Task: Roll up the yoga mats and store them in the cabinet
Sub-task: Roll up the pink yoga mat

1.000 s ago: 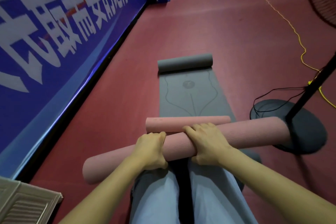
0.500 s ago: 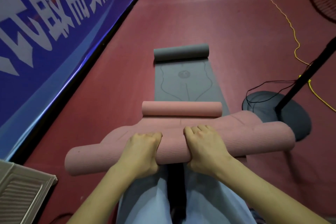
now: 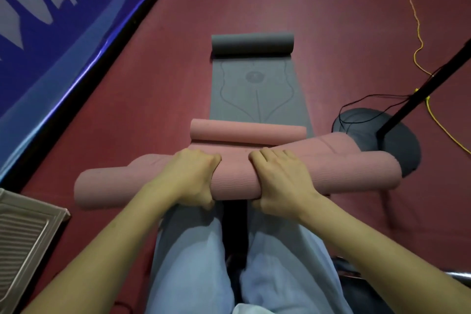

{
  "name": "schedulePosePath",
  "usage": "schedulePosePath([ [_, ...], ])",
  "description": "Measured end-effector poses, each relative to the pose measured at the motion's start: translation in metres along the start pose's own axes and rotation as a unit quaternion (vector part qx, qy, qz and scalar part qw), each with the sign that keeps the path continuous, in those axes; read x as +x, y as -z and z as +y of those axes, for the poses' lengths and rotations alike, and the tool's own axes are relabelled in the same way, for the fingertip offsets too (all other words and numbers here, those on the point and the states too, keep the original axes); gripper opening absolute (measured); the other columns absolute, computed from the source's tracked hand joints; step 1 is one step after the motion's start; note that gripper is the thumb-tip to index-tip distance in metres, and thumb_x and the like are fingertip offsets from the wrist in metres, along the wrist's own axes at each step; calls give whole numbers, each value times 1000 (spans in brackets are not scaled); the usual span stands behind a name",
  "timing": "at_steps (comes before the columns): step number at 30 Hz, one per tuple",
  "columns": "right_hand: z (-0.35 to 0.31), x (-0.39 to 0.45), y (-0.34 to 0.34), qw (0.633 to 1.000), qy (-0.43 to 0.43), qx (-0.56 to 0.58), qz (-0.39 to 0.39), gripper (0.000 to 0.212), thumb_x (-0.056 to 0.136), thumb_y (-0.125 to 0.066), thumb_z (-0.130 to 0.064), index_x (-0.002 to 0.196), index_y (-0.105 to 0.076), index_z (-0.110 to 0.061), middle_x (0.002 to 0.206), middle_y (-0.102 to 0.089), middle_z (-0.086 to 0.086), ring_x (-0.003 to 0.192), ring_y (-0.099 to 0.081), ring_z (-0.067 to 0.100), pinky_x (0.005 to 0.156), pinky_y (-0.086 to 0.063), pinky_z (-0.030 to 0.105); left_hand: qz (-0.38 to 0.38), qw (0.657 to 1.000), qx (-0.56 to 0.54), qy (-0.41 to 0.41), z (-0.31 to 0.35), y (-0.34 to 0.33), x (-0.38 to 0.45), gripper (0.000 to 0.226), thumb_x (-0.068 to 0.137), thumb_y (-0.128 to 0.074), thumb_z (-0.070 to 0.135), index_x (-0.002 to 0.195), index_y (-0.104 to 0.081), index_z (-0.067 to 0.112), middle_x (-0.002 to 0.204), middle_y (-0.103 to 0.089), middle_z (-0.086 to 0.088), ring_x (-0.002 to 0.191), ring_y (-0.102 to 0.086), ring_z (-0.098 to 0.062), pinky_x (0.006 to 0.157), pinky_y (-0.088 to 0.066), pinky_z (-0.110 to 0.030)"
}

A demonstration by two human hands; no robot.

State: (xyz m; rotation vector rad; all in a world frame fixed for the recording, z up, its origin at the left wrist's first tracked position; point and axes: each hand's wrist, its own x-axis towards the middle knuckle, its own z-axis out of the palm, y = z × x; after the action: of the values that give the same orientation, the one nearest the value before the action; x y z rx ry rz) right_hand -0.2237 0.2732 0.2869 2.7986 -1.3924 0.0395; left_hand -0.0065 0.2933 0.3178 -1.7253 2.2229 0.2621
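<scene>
Two hands gripping a partly rolled pink yoga mat above the knees.
Red floor (image 3: 331, 20) bears a half-unrolled grey mat (image 3: 257, 89); nearer lies the pink mat (image 3: 237, 181), its far end also rolled; left hand (image 3: 190, 176) and right hand (image 3: 280, 178) each curl around its near roll.

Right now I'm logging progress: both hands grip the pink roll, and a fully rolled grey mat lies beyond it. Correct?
Not quite. The head view shows the grey mat only partly rolled; most still lies flat. Both the left hand and right hand do grip the pink roll.
</scene>
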Motion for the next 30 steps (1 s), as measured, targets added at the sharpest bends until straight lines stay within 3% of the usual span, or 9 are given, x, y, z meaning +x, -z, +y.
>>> schedulePosePath([
  [5,7,22,17,996,47,5,-77,65,51,-76,-55,93,-40,-21,98,-66,1,84,-65,29,63,-37,33,-10,999,-44,22,-1,1,2,70,52,-84,53,111,-55,29,106,-68,2,92,-64,-27,70,-48,-34],
  [8,15,43,28,989,46,17,-138,72,46,-78,-64,98,-51,-21,97,-69,1,84,-67,29,60,-40,33,44,998,-47,28,2,-7,2,90,52,-84,58,128,-49,27,122,-60,4,108,-57,-24,82,-44,-36],
  [11,19,56,30,982,44,40,-180,76,41,-78,-64,104,-60,-25,100,-71,0,87,-67,27,63,-43,32,74,996,-30,48,8,-16,2,90,49,-87,63,118,-45,23,117,-61,2,105,-59,-26,81,-46,-38],
  [13,19,57,26,983,42,47,-175,77,42,-77,-64,105,-58,-26,103,-70,0,89,-66,27,64,-42,32,59,996,-25,62,5,-12,6,81,50,-83,63,109,-44,26,112,-65,4,101,-64,-26,71,-45,-37],
  [18,16,38,8,998,57,15,-38,66,52,-73,-56,103,-52,-20,103,-64,1,93,-64,29,72,-46,37,6,999,-11,44,-9,14,22,72,45,-84,62,103,-54,29,102,-69,5,86,-64,-23,65,-42,-32],
  [22,22,51,17,994,59,11,-90,66,51,-75,-60,100,-50,-23,101,-69,1,90,-66,29,64,-39,34,83,991,-59,86,3,-12,15,90,46,-87,59,123,-55,26,119,-67,3,105,-66,-26,80,-50,-35],
  [25,30,69,26,988,62,31,-138,74,44,-77,-64,106,-59,-26,101,-71,0,89,-67,28,68,-51,34,152,983,-36,95,10,-31,12,119,38,-92,61,140,-53,13,121,-68,-2,108,-67,-27,89,-53,-38],
  [28,31,62,17,991,55,42,-118,76,48,-74,-63,112,-52,-28,108,-68,-1,94,-66,28,73,-52,37,79,992,-27,93,4,-9,21,73,55,-83,54,112,-49,25,115,-67,3,102,-67,-26,74,-48,-36],
  [30,31,50,8,994,71,30,-71,75,54,-72,-59,117,-47,-27,114,-65,-2,99,-65,28,74,-50,38,46,996,-13,76,-1,8,27,66,52,-83,54,103,-49,27,108,-69,2,95,-68,-27,65,-42,-33],
])
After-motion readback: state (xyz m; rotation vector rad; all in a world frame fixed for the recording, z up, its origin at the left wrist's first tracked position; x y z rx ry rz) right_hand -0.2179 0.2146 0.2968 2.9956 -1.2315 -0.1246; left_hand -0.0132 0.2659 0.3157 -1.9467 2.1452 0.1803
